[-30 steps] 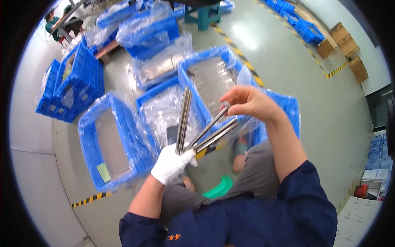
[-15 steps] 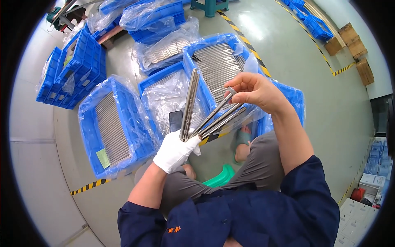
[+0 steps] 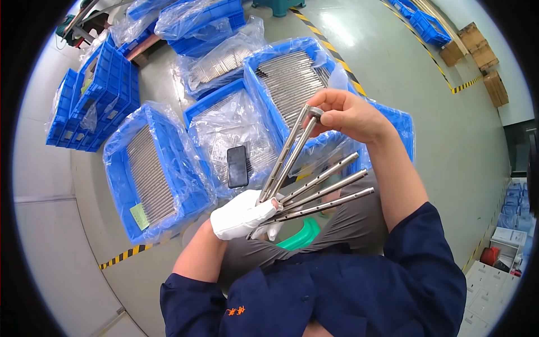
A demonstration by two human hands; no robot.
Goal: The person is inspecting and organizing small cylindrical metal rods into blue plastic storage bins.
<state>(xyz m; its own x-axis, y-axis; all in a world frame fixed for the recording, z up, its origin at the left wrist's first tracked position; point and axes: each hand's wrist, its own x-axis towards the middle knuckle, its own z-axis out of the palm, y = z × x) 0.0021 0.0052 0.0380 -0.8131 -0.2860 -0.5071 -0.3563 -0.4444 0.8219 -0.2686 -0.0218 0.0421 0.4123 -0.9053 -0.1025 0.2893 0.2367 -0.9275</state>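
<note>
My left hand (image 3: 238, 216), in a white glove, grips several slim metal rods (image 3: 325, 204) with small holes along their sides. The rods fan out from the glove: two point up and away, the others slant to the right. My bare right hand (image 3: 355, 117) pinches a small round metal piece (image 3: 316, 112) between thumb and fingers, at the far ends of the two upper rods. Whether the piece sits on a rod or only touches it, I cannot tell. Beyond the hands, a black phone (image 3: 237, 167) lies on plastic film over a blue crate (image 3: 216, 96).
Plastic-lined blue crates with rows of metal rods stand at the left (image 3: 174, 151) and behind my right hand (image 3: 260, 98). Stacked blue crates (image 3: 115, 95) rise at the far left. Something green (image 3: 300, 236) shows between my legs. Striped tape (image 3: 331, 53) runs along the floor.
The rods have spread wider, and the right-hand ones have swung lower toward me. My right hand, with the round piece, has shifted slightly up, now at the tips of the upper rods.
</note>
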